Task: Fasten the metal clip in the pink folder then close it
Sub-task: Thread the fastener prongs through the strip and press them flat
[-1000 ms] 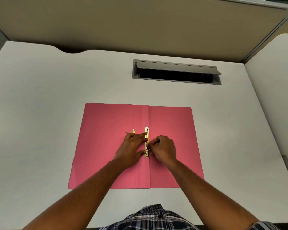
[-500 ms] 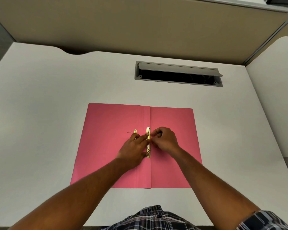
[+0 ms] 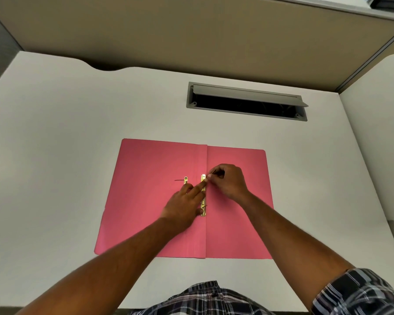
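The pink folder (image 3: 146,201) lies open and flat on the white desk. A gold metal clip bar (image 3: 203,202) runs along the spine. A second small gold piece (image 3: 185,179) with a thin prong sticking out to the left lies on the left flap. My left hand (image 3: 187,205) rests on the folder with its fingers pressing the clip bar down. My right hand (image 3: 229,180) pinches the thin upper prong (image 3: 212,172) at the top end of the bar, which stands tilted up. The lower prong (image 3: 205,206) lies bent over the bar.
An open grey cable slot (image 3: 246,102) is set in the desk behind the folder. A beige partition wall rises at the back. A second desk surface (image 3: 378,133) adjoins on the right.
My right hand moved from the lower end of the clip bar up to its top end and took the upper prong. My left hand shifted slightly, still on the bar.
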Tool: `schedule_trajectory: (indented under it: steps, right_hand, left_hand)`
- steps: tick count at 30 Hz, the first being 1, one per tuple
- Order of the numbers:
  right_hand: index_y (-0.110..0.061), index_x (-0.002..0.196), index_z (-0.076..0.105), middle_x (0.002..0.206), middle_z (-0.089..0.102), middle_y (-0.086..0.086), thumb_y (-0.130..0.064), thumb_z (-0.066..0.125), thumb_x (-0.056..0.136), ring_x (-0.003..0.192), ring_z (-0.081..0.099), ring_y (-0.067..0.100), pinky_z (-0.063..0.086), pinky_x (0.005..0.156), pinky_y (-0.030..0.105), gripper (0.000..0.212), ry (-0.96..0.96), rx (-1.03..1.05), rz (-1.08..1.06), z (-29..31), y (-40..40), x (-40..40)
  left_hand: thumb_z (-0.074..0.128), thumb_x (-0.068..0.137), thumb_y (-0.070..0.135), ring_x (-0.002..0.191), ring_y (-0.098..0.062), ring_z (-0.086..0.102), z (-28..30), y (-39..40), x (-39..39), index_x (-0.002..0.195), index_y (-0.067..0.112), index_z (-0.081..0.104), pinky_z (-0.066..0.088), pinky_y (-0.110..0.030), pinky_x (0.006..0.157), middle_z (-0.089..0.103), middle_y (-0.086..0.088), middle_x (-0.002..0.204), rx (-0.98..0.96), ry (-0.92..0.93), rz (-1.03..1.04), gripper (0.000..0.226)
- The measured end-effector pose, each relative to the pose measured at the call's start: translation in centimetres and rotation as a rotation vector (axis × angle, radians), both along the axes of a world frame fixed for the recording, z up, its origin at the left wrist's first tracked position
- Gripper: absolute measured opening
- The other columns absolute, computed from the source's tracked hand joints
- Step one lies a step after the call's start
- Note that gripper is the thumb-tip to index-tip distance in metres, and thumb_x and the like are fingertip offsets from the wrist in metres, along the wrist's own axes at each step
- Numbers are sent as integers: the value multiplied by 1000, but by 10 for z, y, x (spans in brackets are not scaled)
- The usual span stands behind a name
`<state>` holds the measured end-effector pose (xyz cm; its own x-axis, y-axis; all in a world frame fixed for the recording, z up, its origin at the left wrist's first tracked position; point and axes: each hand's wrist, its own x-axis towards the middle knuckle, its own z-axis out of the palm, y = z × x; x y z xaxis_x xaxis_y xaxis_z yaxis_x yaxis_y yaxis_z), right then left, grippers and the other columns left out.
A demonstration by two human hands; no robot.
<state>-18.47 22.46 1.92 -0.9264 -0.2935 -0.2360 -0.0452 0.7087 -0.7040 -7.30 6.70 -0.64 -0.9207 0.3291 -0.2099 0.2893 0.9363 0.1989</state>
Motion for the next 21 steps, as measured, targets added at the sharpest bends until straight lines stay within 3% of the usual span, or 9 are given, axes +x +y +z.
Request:
schedule_trajectory:
  steps: [21]
  right_hand:
    - [-23, 87, 83, 88, 80, -10, -26, 86, 79, 84, 71, 4, 55, 79, 30, 10, -44, 113, 283, -2, -17, -45]
  left_hand:
    - [58, 94, 41, 135, -33, 31, -8, 1, -2, 148, 15, 29, 43, -45, 105, 14, -6, 165, -17, -15, -3, 66]
